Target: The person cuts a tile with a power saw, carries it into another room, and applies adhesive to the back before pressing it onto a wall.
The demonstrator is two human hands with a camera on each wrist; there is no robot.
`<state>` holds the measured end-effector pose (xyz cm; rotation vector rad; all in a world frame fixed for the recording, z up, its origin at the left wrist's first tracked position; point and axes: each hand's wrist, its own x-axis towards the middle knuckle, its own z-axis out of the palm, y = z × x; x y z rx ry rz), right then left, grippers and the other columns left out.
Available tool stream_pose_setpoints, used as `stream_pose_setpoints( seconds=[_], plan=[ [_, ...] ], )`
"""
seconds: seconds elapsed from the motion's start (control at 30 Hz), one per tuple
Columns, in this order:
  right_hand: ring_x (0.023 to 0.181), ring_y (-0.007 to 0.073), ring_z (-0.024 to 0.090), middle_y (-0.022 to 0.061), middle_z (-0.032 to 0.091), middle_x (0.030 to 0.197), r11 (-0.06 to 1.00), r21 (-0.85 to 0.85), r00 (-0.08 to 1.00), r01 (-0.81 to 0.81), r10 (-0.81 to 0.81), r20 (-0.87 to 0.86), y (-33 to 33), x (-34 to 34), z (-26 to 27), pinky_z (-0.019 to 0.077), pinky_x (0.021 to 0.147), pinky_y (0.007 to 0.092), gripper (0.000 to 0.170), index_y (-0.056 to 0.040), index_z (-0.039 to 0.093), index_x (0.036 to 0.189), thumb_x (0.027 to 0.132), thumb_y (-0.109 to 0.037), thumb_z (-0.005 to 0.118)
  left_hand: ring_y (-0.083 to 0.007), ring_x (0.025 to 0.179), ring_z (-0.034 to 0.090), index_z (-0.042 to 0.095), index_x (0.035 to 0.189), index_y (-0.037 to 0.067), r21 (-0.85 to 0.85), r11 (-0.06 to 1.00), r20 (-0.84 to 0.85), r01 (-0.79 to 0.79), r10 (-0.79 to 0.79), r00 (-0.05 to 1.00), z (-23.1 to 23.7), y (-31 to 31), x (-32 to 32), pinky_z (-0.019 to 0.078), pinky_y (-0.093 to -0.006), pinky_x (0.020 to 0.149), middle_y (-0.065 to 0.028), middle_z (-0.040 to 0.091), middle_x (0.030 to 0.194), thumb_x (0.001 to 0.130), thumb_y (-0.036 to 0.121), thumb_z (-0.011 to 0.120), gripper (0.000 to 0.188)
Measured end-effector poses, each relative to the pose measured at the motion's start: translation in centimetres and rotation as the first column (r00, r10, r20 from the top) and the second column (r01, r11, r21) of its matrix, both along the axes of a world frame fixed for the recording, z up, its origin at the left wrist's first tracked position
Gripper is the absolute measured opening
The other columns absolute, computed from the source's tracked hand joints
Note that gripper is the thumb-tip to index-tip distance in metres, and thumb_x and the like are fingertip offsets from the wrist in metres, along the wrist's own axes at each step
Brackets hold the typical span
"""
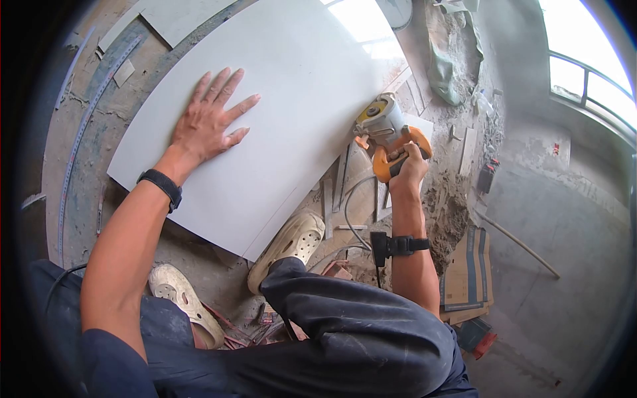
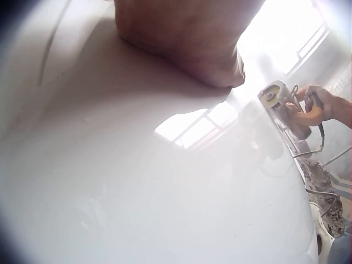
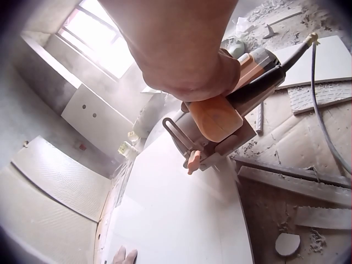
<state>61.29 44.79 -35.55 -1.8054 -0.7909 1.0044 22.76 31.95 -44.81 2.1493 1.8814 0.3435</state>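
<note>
A large glossy white tile lies flat in the head view. My left hand rests palm down on its left part with fingers spread; in the left wrist view the heel of the hand is over the white surface. On the tile's right edge sits an orange and grey power saw, its handle gripped by my right hand. The right wrist view shows the saw at the tile's edge, under the right hand, whose fingers are mostly hidden. The blade's contact with the tile cannot be made out.
A thin offcut line runs near the tile's lower edge. Tile strips, a cable and rubble lie on the floor at the right. Flattened cardboard lies by the wall. My shoes stand close to the tile's near edge.
</note>
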Motion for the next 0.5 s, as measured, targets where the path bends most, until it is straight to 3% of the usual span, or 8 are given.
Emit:
stream_pose_setpoints(
  seconds=[0.5],
  plan=[
    [0.053,0.0198,0.057,0.0105,0.059,0.072,0.999,0.032,0.998,-0.01,0.012,-0.069,-1.4,-0.6,0.3,0.0518,0.052,0.0356,0.019,0.0035,0.059,0.103,0.084,-0.003,0.057,-0.0283,0.153,0.014,0.036,0.152,0.04,-0.017,1.0,-0.041,-0.006,0.005,0.999,0.0,-0.1,0.1,0.0083,-0.0472,0.127,-0.0078,0.017,0.166,0.09,0.042,0.063,0.068]
  ],
)
